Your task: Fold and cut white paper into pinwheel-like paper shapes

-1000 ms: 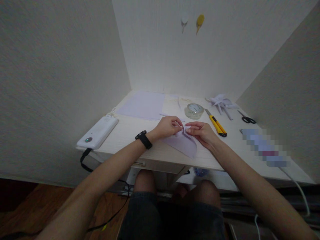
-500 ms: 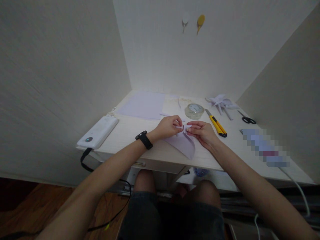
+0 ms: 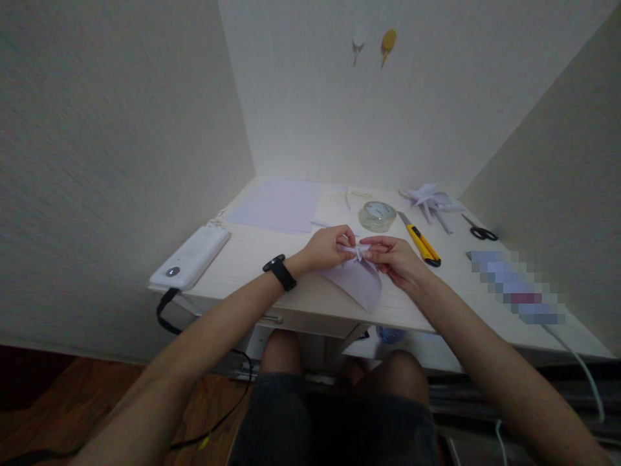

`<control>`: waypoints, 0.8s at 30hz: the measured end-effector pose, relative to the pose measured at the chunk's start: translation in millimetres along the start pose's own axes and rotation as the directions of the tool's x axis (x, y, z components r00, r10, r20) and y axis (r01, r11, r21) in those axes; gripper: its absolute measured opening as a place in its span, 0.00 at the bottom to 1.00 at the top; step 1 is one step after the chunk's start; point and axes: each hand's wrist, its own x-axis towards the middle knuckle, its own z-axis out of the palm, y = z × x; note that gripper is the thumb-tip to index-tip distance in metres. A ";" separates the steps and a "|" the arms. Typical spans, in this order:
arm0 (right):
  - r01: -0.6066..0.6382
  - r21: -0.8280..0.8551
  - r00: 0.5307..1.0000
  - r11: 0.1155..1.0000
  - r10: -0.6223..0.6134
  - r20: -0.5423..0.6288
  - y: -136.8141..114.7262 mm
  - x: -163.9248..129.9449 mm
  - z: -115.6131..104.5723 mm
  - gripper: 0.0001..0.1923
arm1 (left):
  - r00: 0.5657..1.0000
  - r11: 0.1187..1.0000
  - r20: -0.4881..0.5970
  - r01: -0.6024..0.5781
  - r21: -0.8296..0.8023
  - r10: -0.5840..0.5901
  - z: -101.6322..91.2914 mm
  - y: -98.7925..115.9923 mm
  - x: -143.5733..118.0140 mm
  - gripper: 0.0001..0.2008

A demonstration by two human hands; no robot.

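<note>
A pale sheet of paper (image 3: 356, 285), gathered and folded at its top, hangs between my two hands over the front of the white desk. My left hand (image 3: 332, 247), with a black watch on the wrist, pinches the gathered part from the left. From the right, my right hand (image 3: 391, 257) pinches the same gathered part between thumb and fingers. The paper's lower part spreads out below in a loose curve toward the desk's front edge. Fingers hide some of the folds.
Behind my hands lie a roll of clear tape (image 3: 377, 215) and a yellow utility knife (image 3: 422, 243). Farther right are folded paper pinwheels (image 3: 429, 197) and black scissors (image 3: 480, 230). Flat paper (image 3: 276, 204) lies at the back left, a white power bank (image 3: 191, 257) at the left edge.
Both hands keep their pinch on the paper. The gathered folds between the fingertips have turned slightly, and the paper's lower corner has swung a little down and right.
</note>
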 end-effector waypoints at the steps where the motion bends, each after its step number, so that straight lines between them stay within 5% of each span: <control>1: 0.011 -0.004 1.000 1.000 -0.011 0.001 -0.1 -0.2 -0.2 0.23 | 1.000 1.000 0.004 -0.006 -0.011 0.006 -0.4 0.7 -0.1 0.10; 24: 0.044 0.055 0.999 0.998 -0.043 -0.018 2.2 -0.1 3.3 0.24 | 1.000 0.989 0.018 0.009 -0.150 -0.006 0.7 1.9 -0.7 0.09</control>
